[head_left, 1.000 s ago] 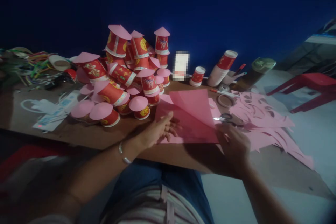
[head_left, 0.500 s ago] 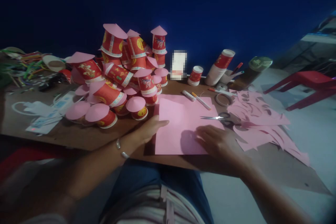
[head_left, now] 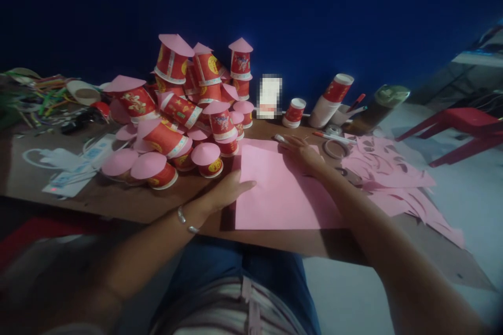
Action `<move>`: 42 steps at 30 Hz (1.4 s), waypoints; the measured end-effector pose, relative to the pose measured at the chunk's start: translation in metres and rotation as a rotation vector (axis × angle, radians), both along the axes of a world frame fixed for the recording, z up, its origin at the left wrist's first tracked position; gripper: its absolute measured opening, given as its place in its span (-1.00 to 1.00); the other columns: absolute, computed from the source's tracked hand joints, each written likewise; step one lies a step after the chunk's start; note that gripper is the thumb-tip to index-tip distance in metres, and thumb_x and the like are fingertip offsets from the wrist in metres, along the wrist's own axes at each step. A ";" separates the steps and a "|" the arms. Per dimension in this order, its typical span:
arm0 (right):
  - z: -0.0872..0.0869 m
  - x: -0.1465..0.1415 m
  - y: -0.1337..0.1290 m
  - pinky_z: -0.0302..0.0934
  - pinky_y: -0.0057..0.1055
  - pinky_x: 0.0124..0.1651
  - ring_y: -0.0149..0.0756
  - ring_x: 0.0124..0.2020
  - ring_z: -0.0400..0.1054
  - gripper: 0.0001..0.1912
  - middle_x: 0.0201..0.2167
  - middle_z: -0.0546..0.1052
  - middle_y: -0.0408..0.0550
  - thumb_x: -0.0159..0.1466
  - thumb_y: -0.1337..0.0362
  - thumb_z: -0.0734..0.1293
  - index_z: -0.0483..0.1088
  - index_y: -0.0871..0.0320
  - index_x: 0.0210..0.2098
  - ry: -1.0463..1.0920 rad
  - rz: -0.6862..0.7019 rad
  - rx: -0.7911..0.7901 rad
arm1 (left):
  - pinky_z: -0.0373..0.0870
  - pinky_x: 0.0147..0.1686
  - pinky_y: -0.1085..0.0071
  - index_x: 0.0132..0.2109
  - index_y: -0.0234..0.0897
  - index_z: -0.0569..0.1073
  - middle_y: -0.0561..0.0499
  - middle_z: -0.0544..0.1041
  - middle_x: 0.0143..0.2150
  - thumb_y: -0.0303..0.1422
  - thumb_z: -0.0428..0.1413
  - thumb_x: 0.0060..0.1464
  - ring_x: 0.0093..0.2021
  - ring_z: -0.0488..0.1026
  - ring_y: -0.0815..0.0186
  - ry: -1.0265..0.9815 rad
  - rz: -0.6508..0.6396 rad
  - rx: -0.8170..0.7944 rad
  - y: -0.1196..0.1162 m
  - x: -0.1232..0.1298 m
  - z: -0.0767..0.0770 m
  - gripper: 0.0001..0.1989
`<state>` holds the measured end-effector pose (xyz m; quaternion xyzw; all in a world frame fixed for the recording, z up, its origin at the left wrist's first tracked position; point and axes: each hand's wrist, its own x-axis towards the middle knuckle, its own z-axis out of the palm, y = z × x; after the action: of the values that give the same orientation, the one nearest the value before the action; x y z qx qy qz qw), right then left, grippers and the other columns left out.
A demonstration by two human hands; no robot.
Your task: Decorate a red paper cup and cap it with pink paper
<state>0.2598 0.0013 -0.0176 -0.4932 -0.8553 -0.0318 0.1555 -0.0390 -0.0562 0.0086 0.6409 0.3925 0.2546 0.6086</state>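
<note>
On the table in front of me lies a stack of pink paper sheets (head_left: 279, 193). My left hand (head_left: 231, 191) grips the stack's left edge, with the thumb flat on top. My right hand (head_left: 304, 154) reaches over the paper's far edge, fingers stretched over the pens there. A white marker (head_left: 280, 138) shows at its fingertips; the orange pen beside it is covered by the hand. Of the scissors, only part of a dark handle (head_left: 341, 171) is visible past my right forearm.
Red paper cups with pink cone tops (head_left: 165, 146) are piled on the left. Beyond them lie a white power strip (head_left: 74, 167) and tangled coloured strips. Pink paper offcuts (head_left: 393, 167), a tape roll (head_left: 335, 149) and stacked cups (head_left: 332, 99) are on the right, near a red stool (head_left: 463, 120).
My right hand has moved from the paper's near right part up to the pens at the far edge, and its forearm now covers most of the scissors. My left hand has stayed put.
</note>
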 end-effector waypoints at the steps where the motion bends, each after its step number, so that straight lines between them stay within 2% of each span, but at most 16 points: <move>1: 0.000 0.002 0.003 0.28 0.01 0.33 -0.03 0.32 0.33 -0.61 0.33 0.42 0.00 0.46 0.34 0.20 0.47 0.04 0.20 0.037 -0.032 -0.020 | 0.39 0.22 0.06 0.02 -0.40 0.55 -0.18 0.65 -0.02 -0.21 0.23 0.13 0.14 0.52 -0.03 0.029 -0.011 0.037 0.000 0.000 0.001 -0.61; 4: 0.003 0.006 0.008 0.35 0.01 0.26 -0.01 0.25 0.40 -0.65 0.30 0.45 -0.04 0.46 0.28 0.23 0.52 -0.06 0.15 0.114 -0.092 -0.047 | 0.35 0.27 0.06 0.01 -0.37 0.55 -0.16 0.66 -0.03 -0.24 0.22 0.14 0.19 0.49 -0.03 0.057 -0.026 0.144 -0.002 -0.001 0.002 -0.65; 8: 0.014 0.005 0.000 0.24 0.08 0.34 0.02 0.35 0.28 -0.66 0.32 0.43 0.00 0.45 0.30 0.22 0.58 0.00 0.07 0.173 -0.086 0.014 | 0.33 0.31 0.09 0.16 -0.32 0.48 -0.17 0.59 0.14 -0.22 0.20 0.17 0.24 0.46 0.00 -0.012 0.012 0.217 -0.004 -0.007 0.002 -0.55; 11: 0.023 0.008 -0.015 0.34 0.02 0.23 -0.02 0.19 0.44 -0.67 0.15 0.57 0.01 0.46 0.16 0.25 0.53 -0.02 0.13 0.353 -0.060 -0.013 | 0.34 0.31 0.13 0.20 -0.32 0.46 -0.18 0.57 0.19 -0.21 0.18 0.20 0.26 0.46 0.02 0.008 -0.014 0.258 -0.007 -0.016 0.009 -0.52; 14: 0.027 0.018 -0.031 0.41 -0.07 0.11 -0.03 0.04 0.52 -0.58 0.05 0.62 0.02 0.40 -0.04 0.31 0.52 0.01 0.13 0.470 -0.062 -0.167 | 0.33 0.31 0.13 0.21 -0.31 0.45 -0.17 0.57 0.18 -0.23 0.17 0.20 0.26 0.45 0.01 0.073 -0.019 0.333 -0.009 -0.025 0.022 -0.52; 16: 0.026 0.024 -0.039 0.38 -0.02 0.14 0.01 0.07 0.50 -0.54 0.06 0.61 0.05 0.35 -0.08 0.36 0.53 0.02 0.12 0.439 -0.074 -0.213 | 0.39 0.25 0.12 0.12 -0.30 0.50 -0.14 0.63 0.07 -0.25 0.16 0.19 0.18 0.51 -0.01 0.141 -0.018 0.372 -0.010 -0.029 0.028 -0.60; 18: 0.021 0.027 -0.044 0.32 0.06 0.23 0.07 0.18 0.43 -0.51 0.11 0.59 0.07 0.29 -0.06 0.43 0.52 0.02 0.12 0.357 -0.060 -0.190 | 0.44 0.18 0.11 -0.02 -0.29 0.55 -0.13 0.66 -0.04 -0.25 0.16 0.18 0.07 0.56 -0.02 0.247 -0.002 0.403 -0.010 -0.031 0.031 -0.72; 21: 0.013 0.024 -0.048 0.28 0.10 0.28 0.07 0.24 0.37 -0.66 0.12 0.58 0.06 0.30 0.10 0.42 0.55 0.03 0.04 0.282 0.004 -0.130 | 0.44 0.16 0.10 -0.07 -0.28 0.53 -0.13 0.65 -0.05 -0.24 0.14 0.18 0.04 0.55 -0.02 0.324 -0.006 0.463 -0.010 -0.030 0.026 -0.75; 23: 0.010 0.021 -0.049 0.33 0.06 0.21 0.03 0.15 0.44 -0.82 0.02 0.62 0.05 0.32 0.20 0.37 0.59 0.06 -0.14 0.312 0.004 -0.092 | 0.44 0.14 0.11 -0.06 -0.27 0.52 -0.14 0.65 -0.05 -0.24 0.13 0.18 0.03 0.55 -0.01 0.345 -0.018 0.486 -0.010 -0.028 0.022 -0.75; 25: 0.013 0.022 -0.050 0.40 0.00 0.11 -0.03 0.01 0.50 -0.87 -0.12 0.65 0.03 0.31 0.23 0.35 0.57 0.06 -0.26 0.373 -0.062 -0.076 | 0.48 0.07 0.12 -0.10 -0.26 0.52 -0.13 0.66 -0.09 -0.22 0.13 0.17 -0.02 0.57 -0.01 0.380 -0.005 0.486 -0.011 -0.026 0.021 -0.76; 29: 0.025 0.033 -0.052 0.44 -0.19 -0.18 -0.14 -0.30 0.54 -0.87 -0.34 0.65 -0.05 0.27 0.21 0.36 0.56 0.07 -0.30 0.502 -0.239 -0.127 | 0.50 0.03 0.16 -0.20 -0.25 0.55 -0.11 0.66 -0.15 -0.19 0.18 0.14 -0.05 0.59 -0.02 0.366 0.083 0.470 -0.012 -0.024 0.025 -0.78; 31: 0.030 0.040 -0.051 0.41 -0.22 -0.24 -0.15 -0.36 0.53 -0.85 -0.39 0.64 -0.05 0.24 0.18 0.38 0.57 0.09 -0.30 0.534 -0.278 -0.086 | 0.51 0.02 0.18 -0.20 -0.26 0.57 -0.10 0.67 -0.16 -0.19 0.19 0.14 -0.05 0.60 -0.01 0.334 0.067 0.410 -0.010 -0.023 0.026 -0.77; 34: 0.033 0.046 -0.047 0.41 -0.19 -0.15 -0.11 -0.29 0.55 -0.83 -0.30 0.67 -0.03 0.24 0.16 0.39 0.58 0.09 -0.28 0.527 -0.284 0.028 | 0.52 -0.02 0.21 -0.08 -0.28 0.59 -0.10 0.68 -0.09 -0.19 0.17 0.16 -0.02 0.60 0.02 0.264 -0.002 0.324 -0.004 -0.020 0.023 -0.71; 37: 0.030 0.046 -0.042 0.41 -0.17 -0.05 -0.08 -0.19 0.57 -0.83 -0.21 0.68 -0.03 0.28 0.19 0.36 0.59 0.07 -0.25 0.479 -0.289 0.109 | 0.53 -0.12 0.25 -0.10 -0.29 0.59 -0.11 0.68 -0.12 -0.19 0.19 0.13 -0.10 0.61 0.05 0.278 0.021 0.331 0.002 -0.014 0.017 -0.71; 40: 0.027 0.042 -0.038 0.39 -0.12 0.04 -0.03 -0.06 0.55 -0.79 -0.16 0.68 0.00 0.35 0.22 0.30 0.59 0.07 -0.19 0.414 -0.319 0.187 | 0.51 -0.22 0.27 -0.24 -0.27 0.56 -0.08 0.66 -0.30 -0.20 0.19 0.12 -0.25 0.60 0.09 0.397 0.066 0.431 0.009 -0.006 0.011 -0.79; 42: 0.026 0.041 -0.038 0.35 -0.08 0.12 0.00 0.04 0.51 -0.75 -0.10 0.67 0.04 0.40 0.23 0.26 0.59 0.09 -0.16 0.365 -0.326 0.241 | 0.51 -0.20 0.25 -0.24 -0.26 0.53 -0.10 0.64 -0.30 -0.22 0.20 0.11 -0.25 0.59 0.09 0.455 0.113 0.529 0.013 -0.002 0.007 -0.81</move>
<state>0.3004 -0.0362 0.0082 -0.5999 -0.7126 -0.0683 0.3575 -0.0407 -0.0431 0.0160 0.7939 0.4733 0.2314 0.3034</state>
